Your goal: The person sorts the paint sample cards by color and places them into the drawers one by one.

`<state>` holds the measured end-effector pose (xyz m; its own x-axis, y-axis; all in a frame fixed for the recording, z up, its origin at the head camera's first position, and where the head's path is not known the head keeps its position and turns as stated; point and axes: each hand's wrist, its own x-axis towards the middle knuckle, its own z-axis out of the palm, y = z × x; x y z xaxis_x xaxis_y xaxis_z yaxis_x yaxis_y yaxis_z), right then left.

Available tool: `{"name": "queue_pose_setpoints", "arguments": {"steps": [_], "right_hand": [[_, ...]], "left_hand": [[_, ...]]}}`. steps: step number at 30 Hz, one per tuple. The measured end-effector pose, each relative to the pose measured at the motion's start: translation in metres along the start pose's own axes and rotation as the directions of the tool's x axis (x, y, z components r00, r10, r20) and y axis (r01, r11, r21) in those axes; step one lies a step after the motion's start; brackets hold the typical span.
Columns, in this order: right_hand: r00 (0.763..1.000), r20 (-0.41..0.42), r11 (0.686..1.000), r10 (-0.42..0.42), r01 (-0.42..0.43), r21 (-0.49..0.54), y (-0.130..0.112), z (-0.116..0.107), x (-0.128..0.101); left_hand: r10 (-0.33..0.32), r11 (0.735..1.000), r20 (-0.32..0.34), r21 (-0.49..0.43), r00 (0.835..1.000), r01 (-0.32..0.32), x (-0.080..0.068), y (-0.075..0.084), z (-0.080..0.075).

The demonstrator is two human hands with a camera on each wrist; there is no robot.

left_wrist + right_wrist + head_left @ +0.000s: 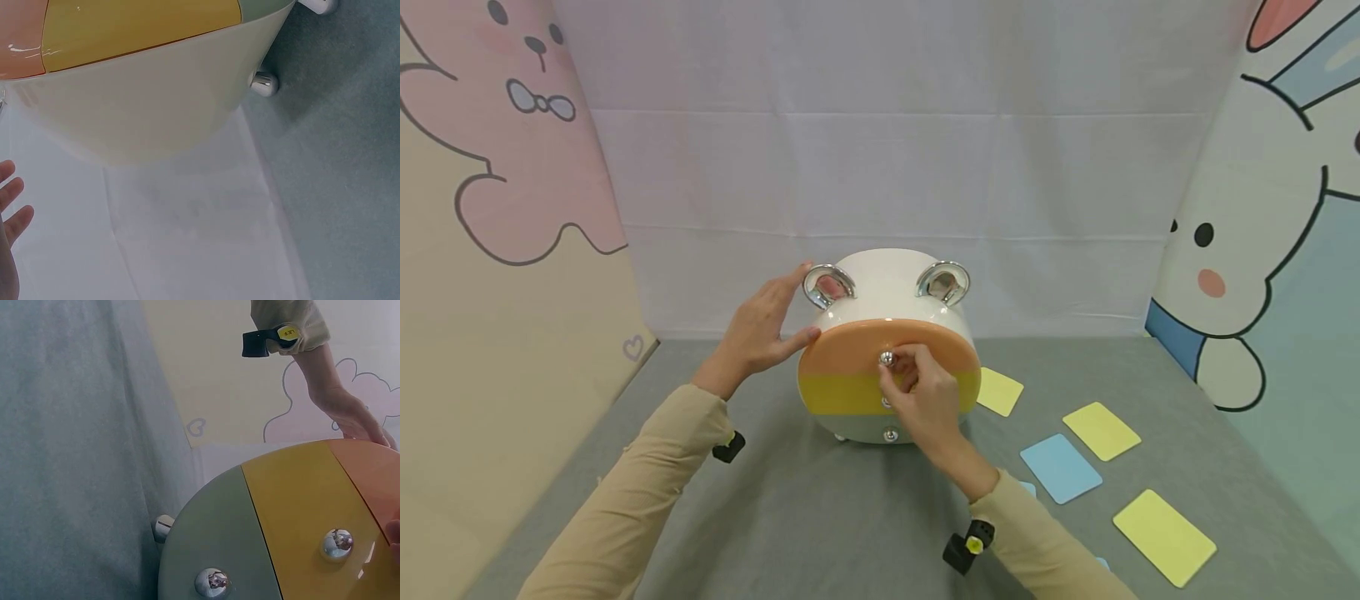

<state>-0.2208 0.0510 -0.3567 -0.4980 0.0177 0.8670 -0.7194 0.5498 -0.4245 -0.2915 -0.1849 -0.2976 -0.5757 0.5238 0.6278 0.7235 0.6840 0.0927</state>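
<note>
A white bear-shaped drawer box with two silver ears stands on the grey mat. Its front has an orange drawer on top, a yellow one below and a pale green one at the bottom, each with a silver knob. My right hand pinches the orange drawer's knob with curled fingers. My left hand rests flat on the box's left side, fingers straight. The right wrist view shows the yellow drawer's knob and the green drawer's knob. The left wrist view shows the box's side and my fingertips.
Several yellow and blue cards lie on the mat right of the box, among them a yellow card close to it and a blue card. Cartoon panels stand left and right, with a white cloth behind.
</note>
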Motion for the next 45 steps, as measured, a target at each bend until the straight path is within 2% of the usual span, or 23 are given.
{"name": "queue_pose_setpoints", "arguments": {"steps": [8, 18, 31, 39, 45], "right_hand": [[1.000, -0.007, 1.000, 0.005, -0.005, 0.015, 0.001, 0.001, 0.000], [0.997, 0.037, 0.998, 0.061, -0.061, 0.012, -0.006, -0.008, -0.002], [0.993, 0.075, 0.995, 0.096, -0.095, -0.012, 0.003, -0.016, -0.029], [0.986, 0.106, 0.989, 0.130, -0.122, -0.080, 0.010, -0.010, -0.045], [0.986, 0.103, 0.988, 0.131, -0.121, -0.091, 0.015, -0.002, -0.051]], "left_hand": [[-0.004, 1.000, 0.002, -0.006, 1.000, 0.004, 0.001, 0.001, 0.000], [-0.010, 1.000, 0.007, -0.012, 1.000, 0.010, 0.000, 0.000, 0.000], [-0.019, 1.000, 0.013, 0.001, 1.000, 0.019, -0.001, 0.000, -0.001], [-0.016, 1.000, 0.018, -0.004, 1.000, 0.016, -0.001, 0.000, 0.000], [-0.019, 1.000, 0.026, -0.013, 0.999, 0.019, 0.000, 0.000, 0.001]]}}
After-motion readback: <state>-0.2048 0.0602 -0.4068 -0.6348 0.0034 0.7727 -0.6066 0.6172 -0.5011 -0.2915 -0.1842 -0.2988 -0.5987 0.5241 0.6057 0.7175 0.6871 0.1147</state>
